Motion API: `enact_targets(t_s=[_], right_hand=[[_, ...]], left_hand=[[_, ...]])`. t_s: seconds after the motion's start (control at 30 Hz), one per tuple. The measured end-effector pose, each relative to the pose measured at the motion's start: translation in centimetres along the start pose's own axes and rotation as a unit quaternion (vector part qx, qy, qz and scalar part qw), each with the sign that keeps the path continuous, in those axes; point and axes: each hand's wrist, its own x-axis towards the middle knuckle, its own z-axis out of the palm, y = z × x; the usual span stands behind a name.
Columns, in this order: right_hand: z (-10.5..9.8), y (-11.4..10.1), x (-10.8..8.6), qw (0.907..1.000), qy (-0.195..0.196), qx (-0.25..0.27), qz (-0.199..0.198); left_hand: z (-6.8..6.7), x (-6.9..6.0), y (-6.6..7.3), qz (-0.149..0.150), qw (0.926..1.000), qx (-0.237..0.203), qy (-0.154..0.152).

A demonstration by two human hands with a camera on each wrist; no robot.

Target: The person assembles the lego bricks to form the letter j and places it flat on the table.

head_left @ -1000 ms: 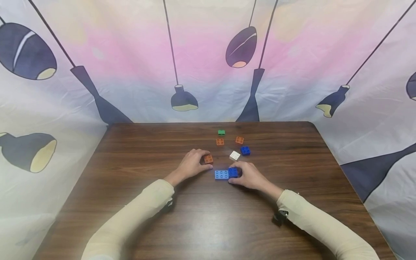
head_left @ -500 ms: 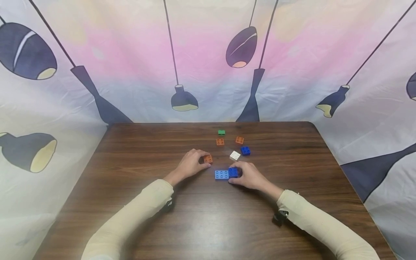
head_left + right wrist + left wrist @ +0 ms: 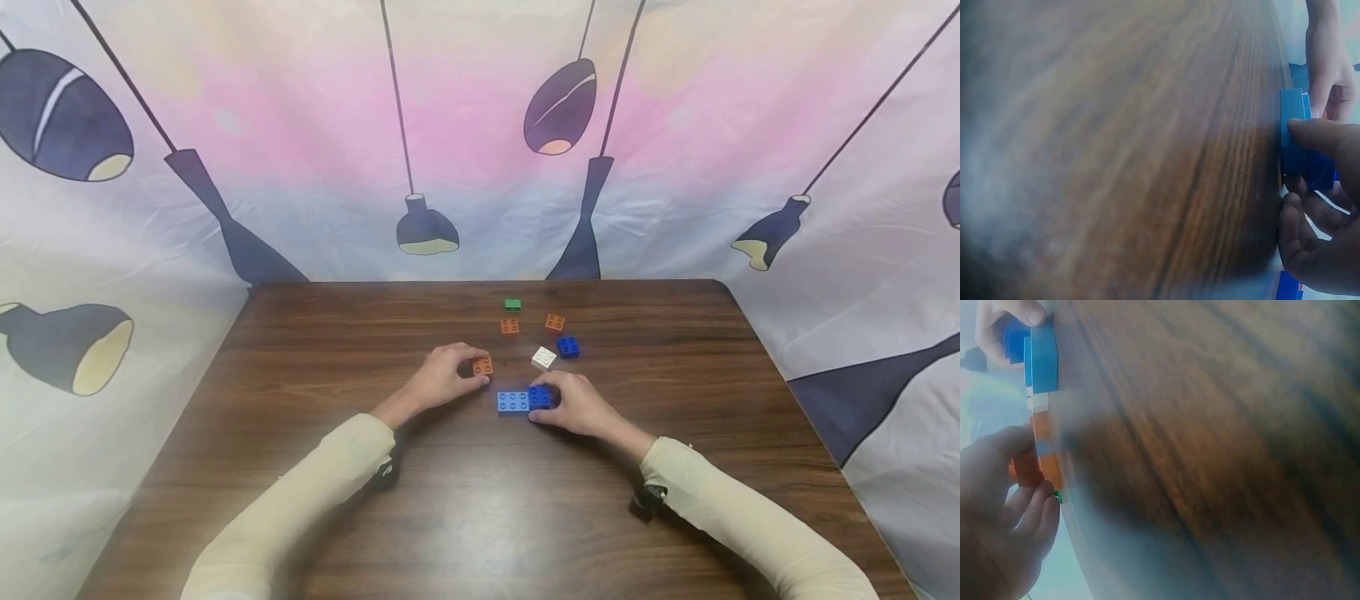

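Head view: left hand (image 3: 444, 377) holds an orange brick (image 3: 483, 366), right hand (image 3: 579, 406) grips a light blue brick (image 3: 513, 402) topped by a dark blue brick (image 3: 538, 396).

Compared with half a second earlier, very little differs. The left forearm, in its cream sleeve (image 3: 300, 492), sits slightly farther out to the left, and the whole scene has drifted a touch within the frame. Both hands keep the same hold, and the loose bricks lie in the same arrangement on the brown table (image 3: 450, 525).

Counted, there are eight bricks: three orange, two dark blue, one light blue, one white and one green. The left hand pinches one orange brick between thumb and fingers; the left wrist view shows it raised off the table. The right hand is curled around the dark blue end of the stack, its thumb against the light blue brick's side. Whether the two are pressed fully together cannot be told.

Five bricks lie loose beyond the hands. Nearest is the white brick (image 3: 543, 357), with the loose dark blue brick (image 3: 568, 347) just beside it. Behind are two loose orange bricks, the left one (image 3: 510, 326) and the right one (image 3: 555, 322); farthest is the green brick (image 3: 513, 306).
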Motion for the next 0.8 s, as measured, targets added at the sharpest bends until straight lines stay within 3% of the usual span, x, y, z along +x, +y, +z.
enact_targets(t_s=[0.13,0.47,0.8], right_hand=[[-0.1,-0.1,0.0,1.0,-0.003,0.004,0.001],[0.0,-0.1,0.0,1.0,-0.006,0.003,0.0],[0.0,-0.1,-0.1,1.0,-0.005,0.003,0.002]], left_hand=[[-0.1,-0.4,0.3,0.009,0.9999,-0.009,0.005],[-0.1,-1.3,1.1,0.075,0.9969,-0.022,-0.002],[0.2,-1.9,1.9,0.078,0.9957,-0.036,-0.034]])
